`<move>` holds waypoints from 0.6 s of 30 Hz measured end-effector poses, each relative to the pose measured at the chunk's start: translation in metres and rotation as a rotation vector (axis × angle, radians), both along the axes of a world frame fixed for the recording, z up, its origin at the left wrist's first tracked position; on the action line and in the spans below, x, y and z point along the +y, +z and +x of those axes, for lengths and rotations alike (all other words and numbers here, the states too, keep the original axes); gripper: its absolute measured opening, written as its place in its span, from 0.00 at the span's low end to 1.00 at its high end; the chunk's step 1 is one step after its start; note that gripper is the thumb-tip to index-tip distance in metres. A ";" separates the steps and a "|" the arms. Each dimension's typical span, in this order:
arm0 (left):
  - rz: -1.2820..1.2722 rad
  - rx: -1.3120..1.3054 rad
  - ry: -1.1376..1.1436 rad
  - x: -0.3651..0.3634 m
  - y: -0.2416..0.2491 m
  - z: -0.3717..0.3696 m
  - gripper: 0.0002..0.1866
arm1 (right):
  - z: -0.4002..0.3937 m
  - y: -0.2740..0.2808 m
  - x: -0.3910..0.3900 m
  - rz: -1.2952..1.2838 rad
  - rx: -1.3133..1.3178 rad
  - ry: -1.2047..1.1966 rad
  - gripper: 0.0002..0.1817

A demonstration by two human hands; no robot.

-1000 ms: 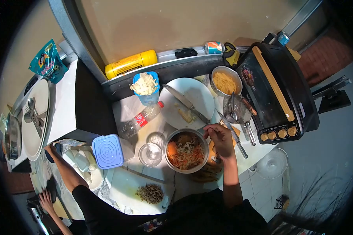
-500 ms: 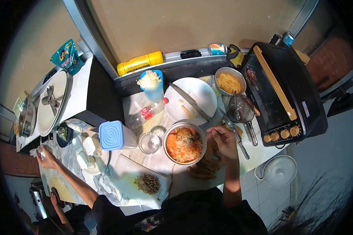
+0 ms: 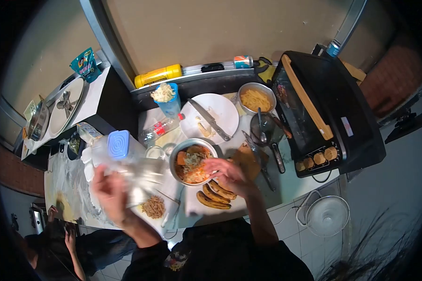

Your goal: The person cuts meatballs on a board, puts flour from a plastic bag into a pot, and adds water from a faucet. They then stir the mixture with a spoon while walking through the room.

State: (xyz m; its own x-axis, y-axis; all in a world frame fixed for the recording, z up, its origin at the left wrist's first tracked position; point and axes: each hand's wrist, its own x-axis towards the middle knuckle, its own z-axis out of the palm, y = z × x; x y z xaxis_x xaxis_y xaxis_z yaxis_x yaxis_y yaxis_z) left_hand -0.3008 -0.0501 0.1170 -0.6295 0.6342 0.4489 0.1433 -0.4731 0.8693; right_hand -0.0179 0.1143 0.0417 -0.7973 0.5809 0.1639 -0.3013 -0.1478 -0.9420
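My left hand (image 3: 110, 192) is smeared by motion above the left part of the counter. Beside its fingers is a blurred, pale see-through thing (image 3: 145, 180), apparently held, whose kind I cannot make out. At the near right rim of the metal bowl (image 3: 172, 173), my right hand (image 3: 227, 174) has its fingers stretched out and nothing visible in them. Shredded orange and white food (image 3: 192, 174) with a greyish heap on top fills the bowl. Several browned bananas (image 3: 213, 198) lie just below my right hand. Chopped brown bits (image 3: 154, 207) sit on a white cutting board (image 3: 171, 213).
A white plate (image 3: 225, 110) carries a large knife (image 3: 208, 118). Further right are a pot of yellow strips (image 3: 257, 99), another knife (image 3: 262, 171) and a black toaster oven (image 3: 333, 112). A blue-lidded container (image 3: 119, 144) and plastic bottle (image 3: 162, 129) stand left. Another person (image 3: 75, 248) is lower left.
My left hand has swung right from the far left counter, with the blurred pale thing now beside it. My right hand has lowered toward the bowl, its fingers unfolding. The view has shifted.
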 end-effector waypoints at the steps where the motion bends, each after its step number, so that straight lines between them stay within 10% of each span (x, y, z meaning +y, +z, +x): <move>1: -0.006 -0.113 -0.124 0.025 -0.001 0.044 0.25 | 0.002 0.000 -0.003 -0.048 0.104 0.016 0.32; 6: 0.018 -0.444 -0.678 0.107 -0.019 0.161 0.21 | 0.044 -0.012 -0.001 -0.541 0.547 0.189 0.43; 14: -0.123 -0.485 -0.592 0.139 -0.041 0.220 0.14 | 0.098 -0.050 0.003 -0.482 0.336 -0.284 0.35; 18: -0.098 -0.474 -0.597 0.148 -0.044 0.241 0.27 | 0.119 -0.042 0.009 -0.482 0.303 -0.340 0.33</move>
